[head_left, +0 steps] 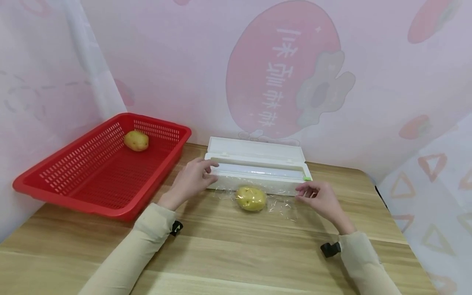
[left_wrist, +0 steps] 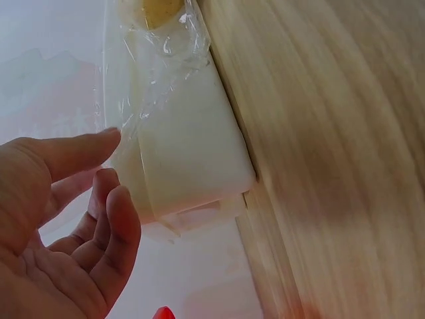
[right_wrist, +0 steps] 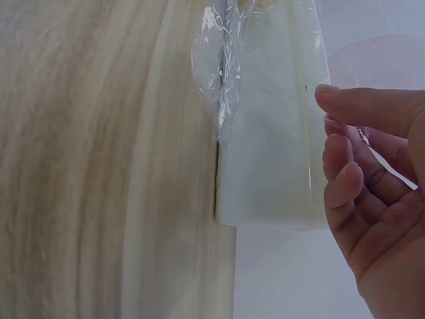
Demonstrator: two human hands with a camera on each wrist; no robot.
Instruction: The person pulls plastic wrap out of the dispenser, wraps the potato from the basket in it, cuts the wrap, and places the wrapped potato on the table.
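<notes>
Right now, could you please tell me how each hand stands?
Left hand: open, thumb and fingers apart.
Right hand: cannot tell whether it pinches the plastic film.

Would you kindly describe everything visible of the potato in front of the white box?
The potato is yellow and oblong, with a few small dark spots. It lies on the table, just in front of the open white box. Clear, crinkled film covers it, spreading to both sides. The left hand and right hand are off it.
</notes>
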